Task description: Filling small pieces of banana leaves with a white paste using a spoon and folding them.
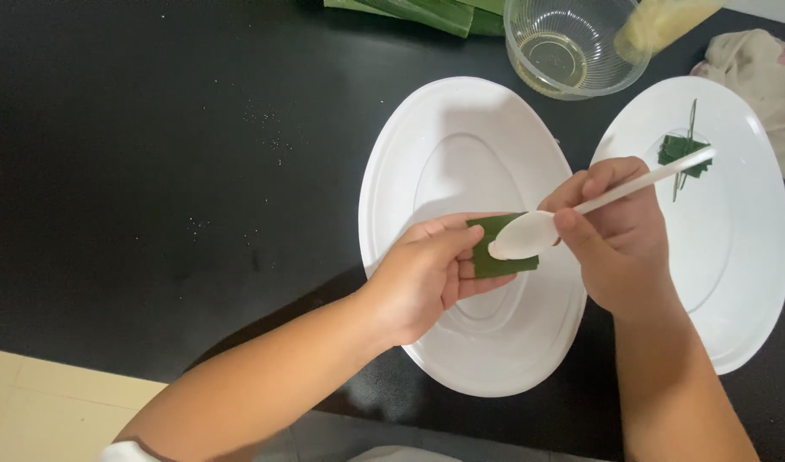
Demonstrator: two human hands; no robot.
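1. We note a folded green leaf piece (498,248) pinched in the left hand (427,278), fingers curled round it, held over the near white oval plate (427,145).
2. Right hand (619,235) grips a white plastic spoon (546,224) by its handle; the bowl of the spoon lies against the leaf.
3. Second white oval plate (743,257) sits to the right, carrying a small folded green leaf parcel (683,152) with thin strips beside it.
4. Surface: a black counter (153,171), matte, with scattered pale specks. A pale floor shows at the lower left corner.
5. Beyond the plates: a clear plastic bowl (572,47) holding pale yellowish liquid; a crumpled cloth (764,77) at the right edge.
6. Cut off at the top: a stack of green leaves (435,13), and a blurred yellowish object (662,21) over the bowl that we cannot identify.
7. We cannot tell what the spoon's bowl holds.
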